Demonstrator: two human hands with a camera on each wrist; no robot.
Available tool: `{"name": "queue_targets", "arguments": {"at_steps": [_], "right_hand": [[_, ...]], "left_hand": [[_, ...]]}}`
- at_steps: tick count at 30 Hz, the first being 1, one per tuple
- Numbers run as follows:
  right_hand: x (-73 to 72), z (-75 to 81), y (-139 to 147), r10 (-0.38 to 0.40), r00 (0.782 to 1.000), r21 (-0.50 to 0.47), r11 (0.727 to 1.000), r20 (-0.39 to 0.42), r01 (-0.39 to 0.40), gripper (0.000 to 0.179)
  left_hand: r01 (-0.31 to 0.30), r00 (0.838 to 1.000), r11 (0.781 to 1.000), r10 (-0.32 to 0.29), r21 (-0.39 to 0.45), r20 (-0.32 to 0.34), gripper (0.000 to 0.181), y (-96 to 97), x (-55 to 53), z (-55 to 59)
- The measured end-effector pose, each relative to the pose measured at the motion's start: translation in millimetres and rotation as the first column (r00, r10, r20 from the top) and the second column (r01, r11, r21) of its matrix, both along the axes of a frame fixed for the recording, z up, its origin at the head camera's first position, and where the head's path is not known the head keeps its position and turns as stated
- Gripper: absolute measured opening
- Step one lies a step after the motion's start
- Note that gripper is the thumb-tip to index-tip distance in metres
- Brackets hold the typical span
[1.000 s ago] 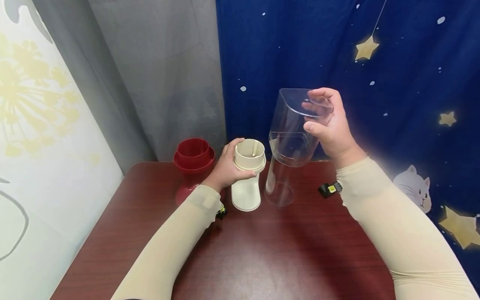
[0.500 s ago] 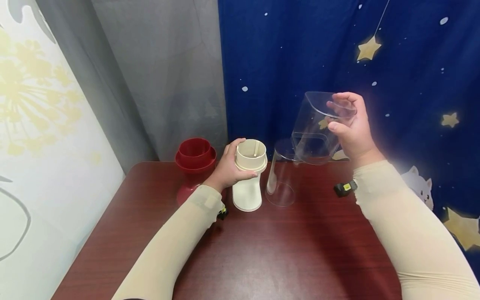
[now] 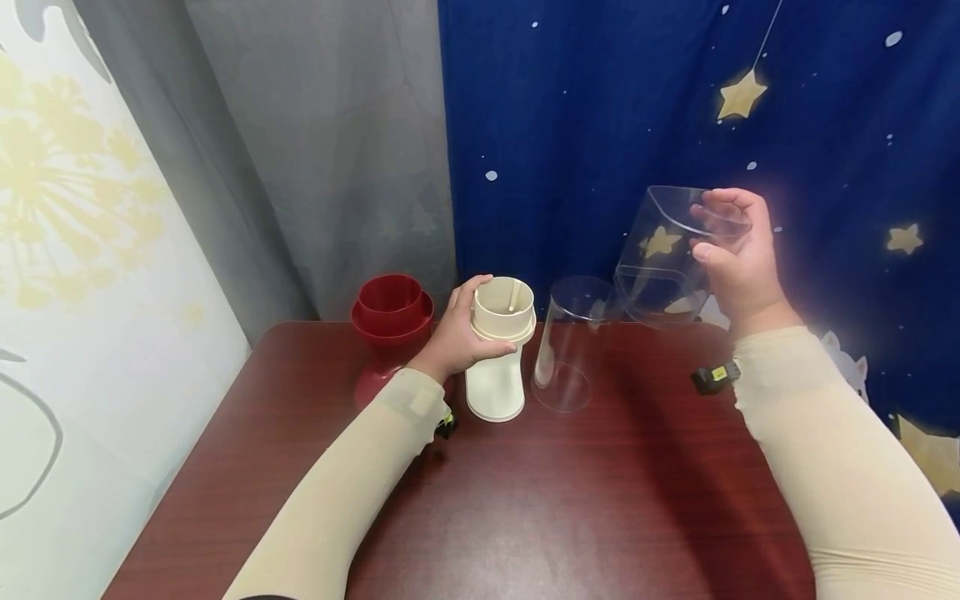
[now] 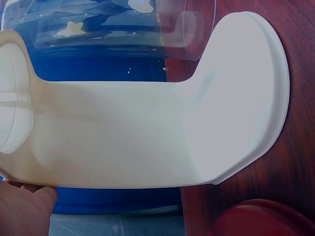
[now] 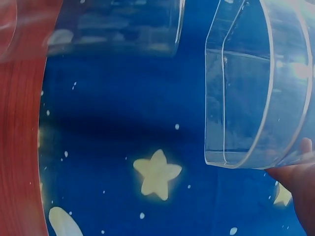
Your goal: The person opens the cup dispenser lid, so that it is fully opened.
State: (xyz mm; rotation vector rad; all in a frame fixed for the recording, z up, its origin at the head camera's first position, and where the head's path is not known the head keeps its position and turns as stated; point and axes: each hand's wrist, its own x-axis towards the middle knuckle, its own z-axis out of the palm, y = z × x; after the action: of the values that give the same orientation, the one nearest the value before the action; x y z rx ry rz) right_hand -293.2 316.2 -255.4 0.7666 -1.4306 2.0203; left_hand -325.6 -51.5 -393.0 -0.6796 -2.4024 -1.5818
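In the head view, my left hand (image 3: 450,340) grips the round upper collar of a cream plastic stand (image 3: 495,387), thumb across its front and fingers behind. The stand is upright on the table, with a ring-shaped open top and a thin rib inside. Off to the right, my right hand (image 3: 744,265) holds a clear D-shaped plastic container (image 3: 637,250) in the air by its upper part, slightly tilted. The right wrist view shows the container's flat side and curved wall (image 5: 290,98). Between the two hands stands a clear plastic cylinder (image 3: 547,354) on the table.
A red stand (image 3: 390,329) of similar shape is left of the cream one, partly hidden by my left hand and arm. The dark red wooden table (image 3: 510,508) ends at a grey curtain (image 3: 352,167) and a blue star-patterned curtain (image 3: 570,150).
My right hand has carried the clear container to the right, away from above the clear cylinder, whose rim now shows. My left hand keeps its grip on the cream stand.
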Motion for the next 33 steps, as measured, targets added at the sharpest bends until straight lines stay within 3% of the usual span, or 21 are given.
{"name": "queue_targets", "arguments": {"at_steps": [8, 15, 22, 33], "right_hand": [[-1.7, -6.5, 17.0, -0.066, 0.997, -0.005, 0.998, 0.036, 0.066, 0.061], [-1.7, -19.9, 31.3, -0.230, 0.969, 0.148, 0.965, 0.088, 0.215, 0.058], [-2.5, -40.9, 39.1, -0.233, 0.967, 0.193, 0.958, 0.103, 0.211, 0.059], [-3.9, -84.4, 39.7, -0.272, 0.946, 0.245, 0.943, 0.179, 0.224, 0.060]], "left_hand": [[-0.003, 1.000, 1.000, 0.003, 0.003, 0.000, 0.117, -0.7, -0.5, 0.0], [-0.005, 1.000, 1.000, 0.005, 0.000, 0.004, 0.115, 0.2, 0.0, 0.7], [0.002, 1.000, 1.000, -0.002, -0.002, 0.010, 0.116, 2.6, 0.8, 0.7], [-0.013, 1.000, 1.000, 0.013, -0.017, 0.016, 0.115, 1.4, -0.8, -0.9]]}}
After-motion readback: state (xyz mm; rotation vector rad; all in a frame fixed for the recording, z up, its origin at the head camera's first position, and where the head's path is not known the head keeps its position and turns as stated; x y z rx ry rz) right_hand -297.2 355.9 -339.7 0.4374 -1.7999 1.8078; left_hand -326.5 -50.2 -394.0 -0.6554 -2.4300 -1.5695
